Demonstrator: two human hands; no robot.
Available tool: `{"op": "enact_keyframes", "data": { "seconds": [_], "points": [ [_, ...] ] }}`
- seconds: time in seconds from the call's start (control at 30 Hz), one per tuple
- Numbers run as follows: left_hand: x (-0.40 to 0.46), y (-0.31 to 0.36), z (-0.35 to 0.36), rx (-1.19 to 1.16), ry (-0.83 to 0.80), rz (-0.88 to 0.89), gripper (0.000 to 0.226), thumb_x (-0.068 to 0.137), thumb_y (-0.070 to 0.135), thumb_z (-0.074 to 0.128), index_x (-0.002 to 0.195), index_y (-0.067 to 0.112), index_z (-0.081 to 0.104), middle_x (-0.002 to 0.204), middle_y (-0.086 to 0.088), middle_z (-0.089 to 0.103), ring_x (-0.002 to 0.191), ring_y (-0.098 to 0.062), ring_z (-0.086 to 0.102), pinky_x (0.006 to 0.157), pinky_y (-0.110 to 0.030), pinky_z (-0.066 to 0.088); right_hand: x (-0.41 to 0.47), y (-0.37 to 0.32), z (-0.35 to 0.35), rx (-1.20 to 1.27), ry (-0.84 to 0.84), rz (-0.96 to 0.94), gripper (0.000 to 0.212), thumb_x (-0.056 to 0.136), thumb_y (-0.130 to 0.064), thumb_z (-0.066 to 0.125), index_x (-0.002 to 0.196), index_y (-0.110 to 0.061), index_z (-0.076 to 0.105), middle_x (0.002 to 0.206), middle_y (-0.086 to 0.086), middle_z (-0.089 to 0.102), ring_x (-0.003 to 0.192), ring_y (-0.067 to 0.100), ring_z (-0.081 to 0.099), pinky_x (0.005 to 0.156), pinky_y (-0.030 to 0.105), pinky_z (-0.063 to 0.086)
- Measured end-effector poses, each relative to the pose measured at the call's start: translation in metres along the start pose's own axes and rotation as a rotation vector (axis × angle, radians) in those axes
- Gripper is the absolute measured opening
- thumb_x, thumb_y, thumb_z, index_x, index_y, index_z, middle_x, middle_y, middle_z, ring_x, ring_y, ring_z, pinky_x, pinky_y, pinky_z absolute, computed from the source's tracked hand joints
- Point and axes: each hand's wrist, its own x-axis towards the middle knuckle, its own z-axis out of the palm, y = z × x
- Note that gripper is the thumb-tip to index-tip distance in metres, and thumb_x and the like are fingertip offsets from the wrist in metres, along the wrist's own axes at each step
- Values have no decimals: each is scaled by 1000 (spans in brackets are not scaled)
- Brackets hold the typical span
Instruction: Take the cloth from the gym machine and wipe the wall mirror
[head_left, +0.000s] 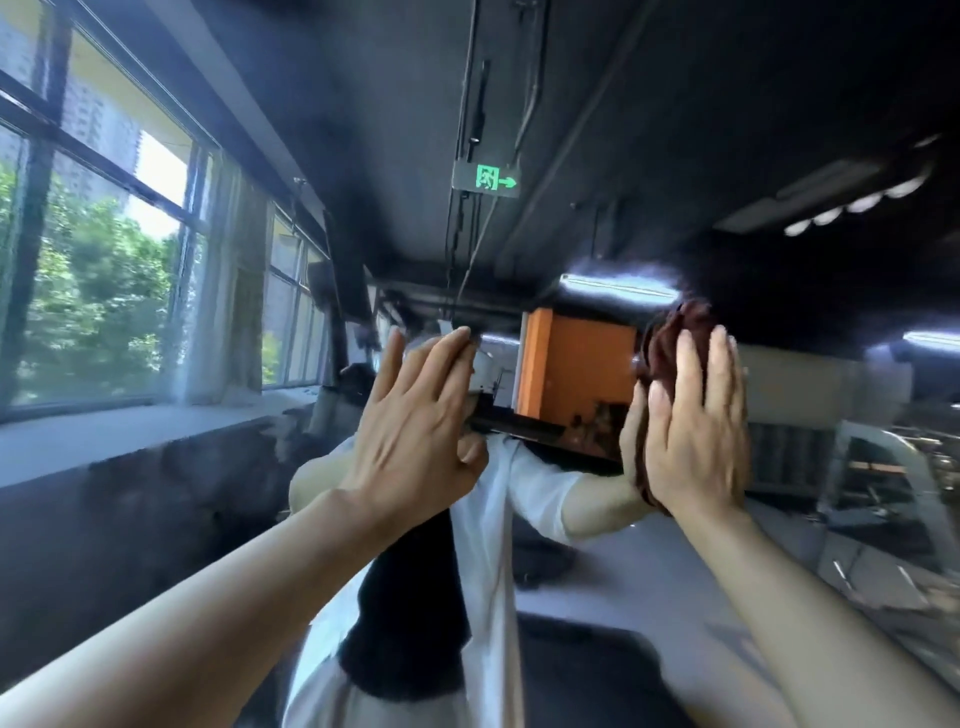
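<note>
The wall mirror (571, 218) fills the view ahead and reflects the room, the ceiling and my own body. My right hand (693, 431) lies flat against the glass with the dark red cloth (675, 332) pressed under its palm; the cloth bunches out above my fingertips. My left hand (415, 421) rests flat on the mirror to the left, fingers spread, nothing in it. Both hands meet their own reflections at the glass.
Large windows (104, 260) with a grey sill run along the left, trees outside. Reflected in the mirror are a green exit sign (488, 179), an orange panel (576, 374), ceiling lights and gym machines (872, 493) at the right.
</note>
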Motion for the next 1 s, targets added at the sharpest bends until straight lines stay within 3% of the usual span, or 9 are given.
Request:
{"op": "enact_keyframes", "data": {
  "seconds": [0.13,0.23,0.37,0.5,0.7,0.87,1.0],
  "points": [
    [-15,-16,-4,-10,17,-37,84,72,35,67,144,-1,46,147,-14,47,137,-29,39,122,-53,14,-5,-28,4,30,68,99,55,106,-31,33,150,2,37,158,32,26,147,46,26,122,55,20],
    [-29,-41,-11,2,21,-69,85,76,44,65,145,1,44,148,-14,46,137,-31,41,123,-51,13,-4,-75,11,70,79,-24,56,107,-33,31,150,2,38,157,32,29,147,46,27,125,46,12],
    [-45,-79,-25,45,22,-153,87,77,56,58,143,0,46,146,-15,48,134,-32,40,122,-50,11,9,-158,28,120,41,-200,56,106,-32,37,151,1,39,157,32,30,147,46,27,124,51,17],
    [-69,-115,-37,59,18,-226,90,78,61,59,144,1,44,146,-13,46,134,-32,40,123,-50,11,15,-241,39,159,28,-332,56,103,-31,38,149,0,43,155,32,35,146,44,32,123,49,17],
    [-114,-167,-52,88,-34,-307,98,77,68,56,145,0,42,148,-16,44,134,-35,39,118,-61,18,-7,-342,54,163,-54,-439,60,104,-35,25,156,-6,30,161,25,26,151,38,23,124,44,5],
    [-140,-181,-55,38,-22,-351,99,75,68,48,147,1,37,148,-18,43,134,-34,36,118,-61,20,-35,-379,56,141,-135,-533,60,106,-33,30,159,-9,21,165,22,17,154,35,14,126,43,2],
    [-154,-165,-46,-38,-16,-387,106,71,62,64,151,2,29,154,-16,36,139,-31,32,120,-56,18,-63,-356,50,214,-153,-665,55,104,-27,30,156,-10,35,162,20,29,151,34,27,125,44,19]
  ]
}}
